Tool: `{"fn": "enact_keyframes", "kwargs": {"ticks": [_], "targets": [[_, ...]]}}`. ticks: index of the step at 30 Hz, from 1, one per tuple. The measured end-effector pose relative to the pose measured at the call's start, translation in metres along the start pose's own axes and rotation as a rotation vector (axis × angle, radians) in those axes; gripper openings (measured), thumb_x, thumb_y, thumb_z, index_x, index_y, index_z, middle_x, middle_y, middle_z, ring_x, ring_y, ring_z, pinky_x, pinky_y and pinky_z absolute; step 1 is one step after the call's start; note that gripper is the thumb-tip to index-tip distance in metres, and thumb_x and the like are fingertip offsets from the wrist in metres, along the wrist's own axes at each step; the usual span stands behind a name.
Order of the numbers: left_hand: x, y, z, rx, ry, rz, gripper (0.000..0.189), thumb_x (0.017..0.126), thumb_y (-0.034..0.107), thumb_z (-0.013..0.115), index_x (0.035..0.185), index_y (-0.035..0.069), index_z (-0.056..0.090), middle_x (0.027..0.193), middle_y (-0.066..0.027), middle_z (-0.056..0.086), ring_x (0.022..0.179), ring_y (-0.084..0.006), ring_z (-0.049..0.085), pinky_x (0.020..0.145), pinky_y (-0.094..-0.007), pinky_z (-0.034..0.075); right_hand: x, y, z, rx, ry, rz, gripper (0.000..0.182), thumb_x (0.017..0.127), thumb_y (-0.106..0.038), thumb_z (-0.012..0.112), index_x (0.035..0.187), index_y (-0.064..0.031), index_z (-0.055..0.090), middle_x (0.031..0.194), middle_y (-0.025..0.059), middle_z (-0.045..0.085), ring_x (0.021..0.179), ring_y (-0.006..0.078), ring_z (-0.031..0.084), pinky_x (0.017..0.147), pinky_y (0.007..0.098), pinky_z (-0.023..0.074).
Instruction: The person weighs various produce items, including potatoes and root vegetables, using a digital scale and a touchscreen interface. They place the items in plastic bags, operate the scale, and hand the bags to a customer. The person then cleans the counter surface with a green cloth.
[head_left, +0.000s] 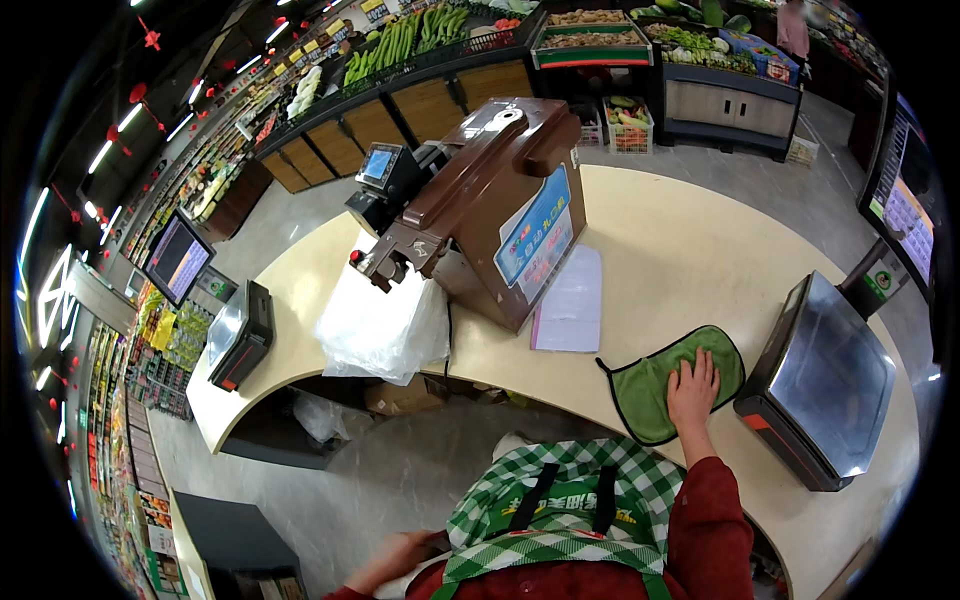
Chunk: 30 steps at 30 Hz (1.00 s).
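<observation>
My right hand (693, 386) lies flat on a green cloth (640, 380) with dark edging and a small loop. The cloth is spread on the pale, curved counter (675, 232), beside a weighing scale (829, 375) with a shiny metal plate. Low at the left of my body, my left hand (391, 556) is blurred beside my green checked apron (562, 480). Something dark shows at its fingertips, but whether it is held cannot be told.
A brown bag-sealing machine (487, 202) stands mid-counter, with clear plastic bags (386, 322) under its front and papers (570, 304) beside it. A second scale (240, 334) is at the left. Vegetable stands (420, 45) line the far side. Someone in pink (792, 30) stands far off.
</observation>
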<state>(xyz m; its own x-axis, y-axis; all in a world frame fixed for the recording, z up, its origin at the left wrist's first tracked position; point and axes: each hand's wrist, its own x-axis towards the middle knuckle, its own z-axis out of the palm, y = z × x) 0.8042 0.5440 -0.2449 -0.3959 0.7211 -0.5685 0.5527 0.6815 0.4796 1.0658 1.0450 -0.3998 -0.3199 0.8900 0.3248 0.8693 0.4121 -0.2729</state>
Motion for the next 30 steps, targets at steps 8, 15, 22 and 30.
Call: {"fn": "enact_keyframes", "kwargs": {"ticks": [8,15,22,30], "targets": [[0.01,-0.023,-0.161,-0.881,0.205,-0.023,0.032,0.089,-0.002,0.062,0.121,-0.004,0.065,0.107,-0.0102,0.071,0.093,-0.0198,0.068,0.084,-0.035,0.055,0.0,-0.001,0.001,-0.001,0.0,0.007,0.03,0.092,-0.025,0.058,0.113,-0.0041,0.064,0.145,0.0184,0.045,0.138,0.0356,0.037,0.112,0.0551,0.0296],[0.24,-0.011,-0.054,-1.738,0.546,-0.004,0.031,0.096,0.003,0.058,0.126,-0.003,0.058,0.108,-0.009,0.067,0.1,-0.0211,0.066,0.095,-0.0402,0.051,0.0,0.001,0.001,0.0,0.03,-0.033,0.03,0.092,-0.025,0.057,0.111,-0.0034,0.063,0.143,0.0207,0.046,0.136,0.0383,0.039,0.11,0.0571,0.0309],[0.35,0.044,0.004,-1.993,0.82,-0.022,0.015,0.098,-0.001,0.052,0.11,0.003,0.06,0.097,-0.0046,0.065,0.087,-0.0184,0.066,0.085,-0.043,0.055,0.0,-0.002,-0.002,0.024,0.04,-0.015,0.03,0.089,-0.026,0.059,0.11,-0.0051,0.065,0.141,0.0201,0.048,0.135,0.0381,0.04,0.109,0.0575,0.032],[0.346,0.069,0.016,-1.5,0.688,-0.236,0.02,0.097,0.014,0.063,0.114,0.004,0.063,0.088,-0.0024,0.061,0.071,-0.0129,0.057,0.064,-0.0263,0.052,-0.001,0.002,0.0,0.023,0.076,-0.043,0.03,0.09,-0.026,0.059,0.111,-0.0053,0.065,0.14,0.0199,0.049,0.134,0.0377,0.041,0.108,0.0569,0.0329]]}}
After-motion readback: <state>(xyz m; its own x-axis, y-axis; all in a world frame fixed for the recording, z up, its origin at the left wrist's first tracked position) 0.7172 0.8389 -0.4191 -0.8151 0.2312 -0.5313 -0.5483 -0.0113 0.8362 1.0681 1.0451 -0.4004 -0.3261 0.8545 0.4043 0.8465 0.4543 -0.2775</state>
